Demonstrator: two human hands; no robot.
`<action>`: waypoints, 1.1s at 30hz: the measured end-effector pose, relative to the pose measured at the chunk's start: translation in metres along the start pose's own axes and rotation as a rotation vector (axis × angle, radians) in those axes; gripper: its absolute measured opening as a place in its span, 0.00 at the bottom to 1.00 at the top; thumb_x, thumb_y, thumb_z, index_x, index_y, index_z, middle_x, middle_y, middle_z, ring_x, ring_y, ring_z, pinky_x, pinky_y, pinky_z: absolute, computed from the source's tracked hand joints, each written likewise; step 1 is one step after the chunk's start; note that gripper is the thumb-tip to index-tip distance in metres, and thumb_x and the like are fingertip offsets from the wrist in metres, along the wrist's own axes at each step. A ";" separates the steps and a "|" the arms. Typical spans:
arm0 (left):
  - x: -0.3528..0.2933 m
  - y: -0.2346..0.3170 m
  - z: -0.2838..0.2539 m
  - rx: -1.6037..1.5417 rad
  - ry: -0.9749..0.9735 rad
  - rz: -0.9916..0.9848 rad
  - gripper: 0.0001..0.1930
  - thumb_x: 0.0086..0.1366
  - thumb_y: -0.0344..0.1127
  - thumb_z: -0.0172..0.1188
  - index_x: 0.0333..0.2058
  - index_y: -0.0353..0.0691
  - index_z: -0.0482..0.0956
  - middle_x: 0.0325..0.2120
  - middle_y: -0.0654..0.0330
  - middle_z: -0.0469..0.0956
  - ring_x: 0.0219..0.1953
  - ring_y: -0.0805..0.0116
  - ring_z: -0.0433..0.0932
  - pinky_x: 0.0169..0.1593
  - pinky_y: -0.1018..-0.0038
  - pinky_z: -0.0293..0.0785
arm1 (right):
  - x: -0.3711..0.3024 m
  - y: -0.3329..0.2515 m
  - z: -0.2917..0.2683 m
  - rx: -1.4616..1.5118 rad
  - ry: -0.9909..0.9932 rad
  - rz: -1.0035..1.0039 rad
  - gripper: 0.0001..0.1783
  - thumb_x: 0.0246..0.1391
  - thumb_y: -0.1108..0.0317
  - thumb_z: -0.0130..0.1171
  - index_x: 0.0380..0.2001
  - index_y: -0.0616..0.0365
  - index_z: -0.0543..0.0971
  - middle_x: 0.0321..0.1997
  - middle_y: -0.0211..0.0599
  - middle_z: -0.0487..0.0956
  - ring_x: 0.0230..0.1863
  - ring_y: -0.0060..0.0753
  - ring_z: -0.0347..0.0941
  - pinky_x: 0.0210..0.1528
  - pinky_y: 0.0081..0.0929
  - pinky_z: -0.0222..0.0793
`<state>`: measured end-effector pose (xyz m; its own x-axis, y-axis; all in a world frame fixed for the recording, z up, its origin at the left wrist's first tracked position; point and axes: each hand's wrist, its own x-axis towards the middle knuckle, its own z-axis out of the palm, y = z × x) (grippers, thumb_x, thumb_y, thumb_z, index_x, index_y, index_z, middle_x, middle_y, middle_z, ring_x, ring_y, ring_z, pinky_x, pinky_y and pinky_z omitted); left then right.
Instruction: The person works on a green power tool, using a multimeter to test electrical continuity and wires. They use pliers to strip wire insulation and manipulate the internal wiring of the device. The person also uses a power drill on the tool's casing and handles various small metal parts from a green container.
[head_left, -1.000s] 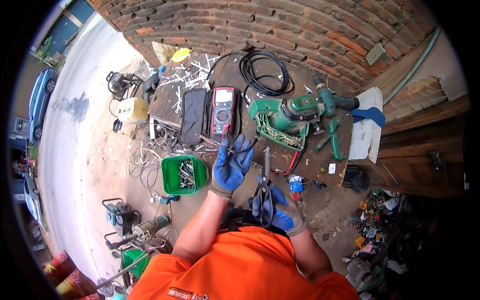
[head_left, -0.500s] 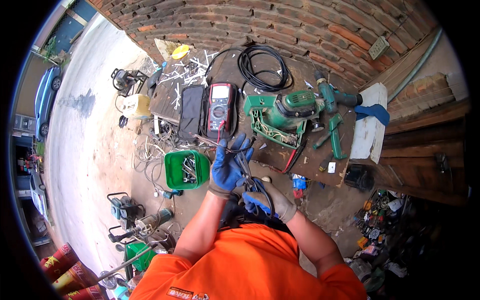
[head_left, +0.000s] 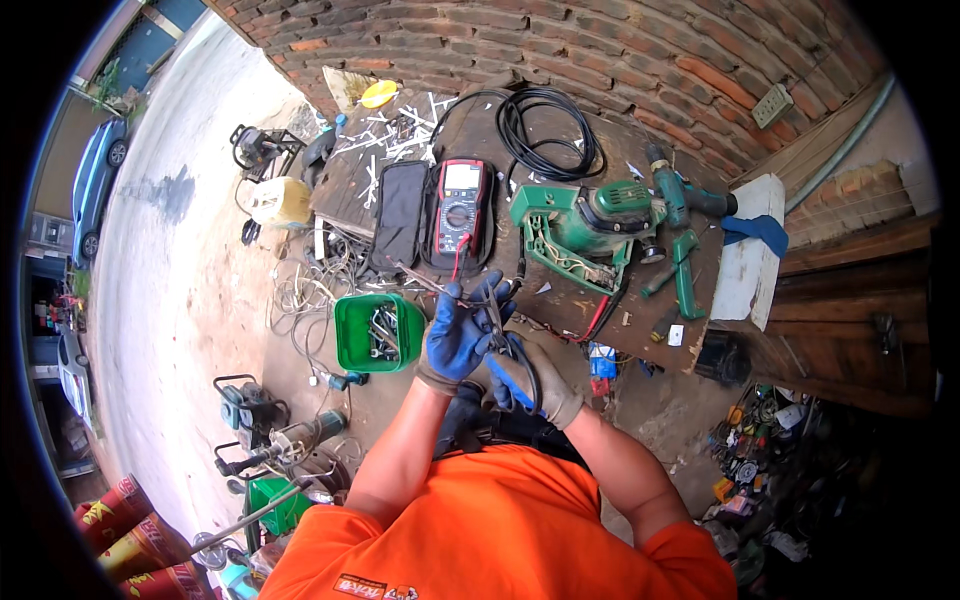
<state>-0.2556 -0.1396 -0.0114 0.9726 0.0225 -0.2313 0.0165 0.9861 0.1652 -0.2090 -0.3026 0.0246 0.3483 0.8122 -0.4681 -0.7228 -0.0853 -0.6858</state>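
Observation:
My left hand [head_left: 455, 340], in a blue-palmed work glove, is closed on a dark cable [head_left: 518, 275] that leads toward the green power tool [head_left: 590, 225]. A thin brownish end [head_left: 415, 275] sticks out past its fingers. My right hand [head_left: 540, 378], gloved too, grips what looks like a pair of scissors [head_left: 518, 355] with dark loop handles. Their grey blades point up beside my left hand's fingers, and whether they touch the cable is hidden. Beyond the hands, a red and black multimeter [head_left: 460, 210] lies in its opened black case [head_left: 400, 215].
A coiled black cable [head_left: 505, 130] and white scraps [head_left: 385, 135] lie on the worktable [head_left: 340, 190]. To the right are a cordless drill [head_left: 680, 190] and a green handle piece [head_left: 686, 275]. A green bin of tools [head_left: 350, 345] stands left of my hands. A brick wall [head_left: 560, 50] rises behind.
The view has turned slightly, so the table and its things sit farther right in the picture. My left hand's fingers have curled in more, and the scissors have come closer to them.

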 end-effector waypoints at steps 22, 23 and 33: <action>-0.053 -0.004 0.045 -0.414 -0.102 0.278 0.19 0.74 0.42 0.38 0.45 0.43 0.78 0.60 0.54 0.69 0.65 0.58 0.64 0.72 0.52 0.43 | -0.067 -0.016 0.020 -0.143 0.021 -0.298 0.30 0.58 0.66 0.58 0.60 0.69 0.63 0.32 0.26 0.71 0.32 0.15 0.65 0.35 0.16 0.64; -0.056 -0.006 0.050 -0.431 -0.119 0.275 0.19 0.74 0.42 0.37 0.45 0.43 0.78 0.61 0.54 0.69 0.65 0.57 0.64 0.72 0.52 0.42 | -0.071 -0.016 0.020 -0.103 0.032 -0.264 0.31 0.58 0.65 0.59 0.60 0.69 0.64 0.32 0.26 0.71 0.31 0.15 0.65 0.35 0.16 0.64; -0.059 -0.021 0.066 -0.637 -0.200 0.239 0.17 0.73 0.43 0.40 0.44 0.47 0.78 0.56 0.58 0.75 0.58 0.58 0.73 0.70 0.52 0.51 | -0.084 -0.006 0.006 -0.173 -0.009 -0.253 0.25 0.58 0.70 0.57 0.57 0.68 0.68 0.30 0.23 0.72 0.28 0.11 0.65 0.31 0.13 0.64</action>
<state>-0.2985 -0.1728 0.0623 0.9577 0.2798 -0.0678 -0.2819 0.8639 -0.4173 -0.2379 -0.3670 0.0717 0.4985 0.8250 -0.2662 -0.5009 0.0235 -0.8652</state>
